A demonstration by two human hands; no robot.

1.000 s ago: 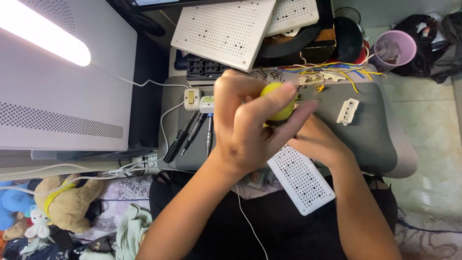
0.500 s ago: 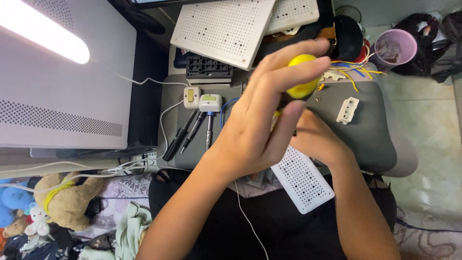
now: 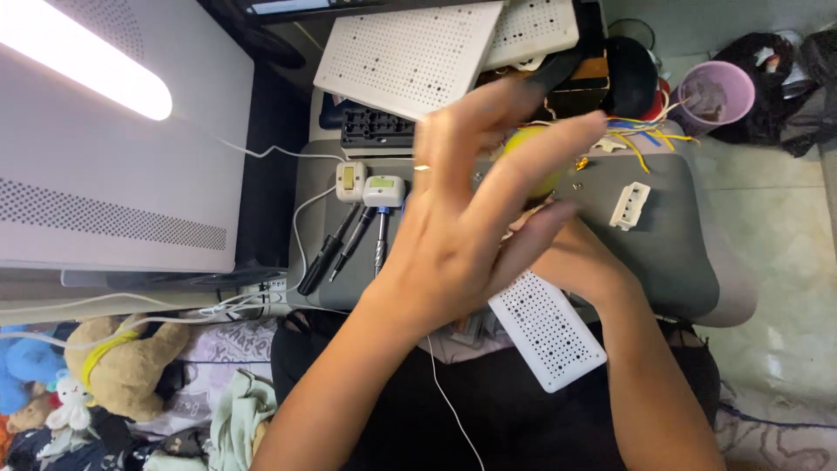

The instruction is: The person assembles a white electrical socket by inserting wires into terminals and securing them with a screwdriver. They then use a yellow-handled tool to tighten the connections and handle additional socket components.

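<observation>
My left hand (image 3: 471, 227) reaches up from the lower left over a grey lap tray (image 3: 671, 262). Its fingers are stretched out and blurred, with a ring on one. A round yellow object (image 3: 534, 155) sits among the fingertips and looks gripped by them. My right hand (image 3: 571, 262) lies under the left hand, mostly hidden, so its grip cannot be seen. A small white perforated board (image 3: 547, 330) lies by my right wrist, at the tray's near edge.
On the tray are a white connector (image 3: 629, 205), coloured wires (image 3: 641, 139), two small white devices (image 3: 368, 185) and black probes (image 3: 336, 253). Large white perforated boards (image 3: 410, 57) lie at the back. A purple cup (image 3: 717, 92) stands far right, and a stuffed toy (image 3: 122, 366) lies lower left.
My left hand has moved up and to the right with the yellow object, and its fingers have stretched out from a curl. My right hand stays beneath it.
</observation>
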